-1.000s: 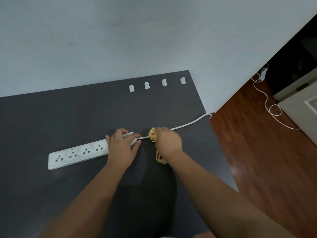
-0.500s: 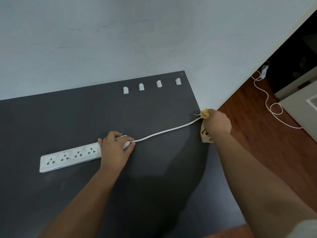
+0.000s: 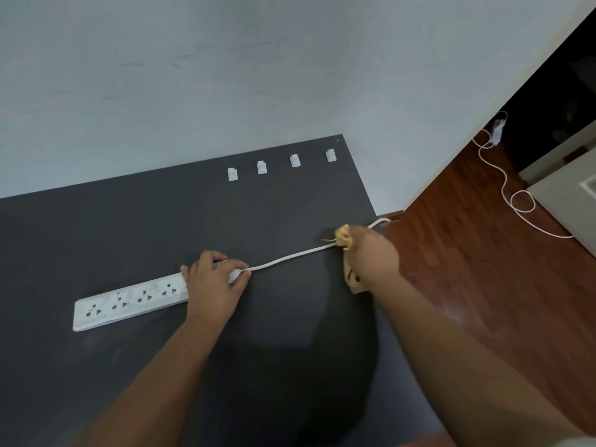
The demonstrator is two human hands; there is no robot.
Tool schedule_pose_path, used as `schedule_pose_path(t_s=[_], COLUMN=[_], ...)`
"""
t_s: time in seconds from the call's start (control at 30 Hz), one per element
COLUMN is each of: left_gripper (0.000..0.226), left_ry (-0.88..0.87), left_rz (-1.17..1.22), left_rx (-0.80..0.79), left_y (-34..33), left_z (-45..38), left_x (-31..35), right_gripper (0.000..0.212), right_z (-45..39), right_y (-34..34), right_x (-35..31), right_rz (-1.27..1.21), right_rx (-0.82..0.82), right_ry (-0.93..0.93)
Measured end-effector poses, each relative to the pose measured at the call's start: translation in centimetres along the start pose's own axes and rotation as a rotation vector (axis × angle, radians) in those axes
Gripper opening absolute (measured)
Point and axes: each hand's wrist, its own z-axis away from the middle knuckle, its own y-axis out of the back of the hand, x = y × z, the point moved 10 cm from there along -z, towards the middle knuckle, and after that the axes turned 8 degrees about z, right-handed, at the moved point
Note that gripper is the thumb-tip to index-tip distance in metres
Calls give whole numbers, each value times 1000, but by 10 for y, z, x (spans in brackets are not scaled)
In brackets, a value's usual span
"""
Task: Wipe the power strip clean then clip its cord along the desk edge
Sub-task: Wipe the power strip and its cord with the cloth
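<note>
A white power strip point(image 3: 129, 301) lies on the dark grey desk point(image 3: 113, 227). My left hand point(image 3: 214, 283) presses down on its right end, where the cord leaves it. The white cord point(image 3: 290, 257) runs right across the desk and drops over the right edge. My right hand point(image 3: 372, 253) holds a yellow cloth point(image 3: 343, 236) wrapped around the cord close to that edge; part of the cloth hangs below my hand. Several white cord clips point(image 3: 262, 167) sit in a row near the desk's back edge.
A pale wall rises directly behind the desk. To the right is a red-brown wood floor point(image 3: 483, 285) with a white charger and its looped cable point(image 3: 516, 201). A pale furniture corner point(image 3: 574, 201) stands at far right.
My right hand slid the cloth along the cord from beside the strip out to the desk's right edge, then came back slightly left. My left hand stayed on the strip's end.
</note>
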Motion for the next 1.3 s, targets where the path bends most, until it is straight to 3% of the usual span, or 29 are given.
schedule_pose_path(t_s=[0.13, 0.33, 0.47, 0.67, 0.83, 0.97, 1.1, 1.23, 1.3], left_gripper=[19, 40, 68, 62, 56, 51, 51, 54, 56], left_ry=[-1, -82, -30, -40, 7, 6, -29, -20, 9], left_rz=[3, 78, 184, 42, -31, 5, 21, 49, 47], left_rx=[3, -89, -214, -165, -125, -118, -153, -144, -123], left_y=[0, 6, 18, 47, 67, 78, 79, 81, 85], left_z=[1, 6, 14, 19, 29, 34, 34, 37, 39], left_x=[-1, 3, -14, -53, -88, -106, -113, -120, -129], right_gripper=[21, 21, 23, 31, 35, 42, 38, 28, 31], right_z=[-19, -13, 12, 51, 62, 73, 90, 51, 53], right_y=[20, 12, -11, -47, -49, -43, -47, -17, -27], right_x=[47, 22, -40, -152, -199, -228, -235, -219, -239], right_rz=[35, -30, -26, -84, -203, -34, 109, -138, -40], right_rx=[11, 11, -54, -170, -140, -77, -170, 12, -16], right_ry=[-164, -220, -46, 225, 293, 551, 794, 504, 518])
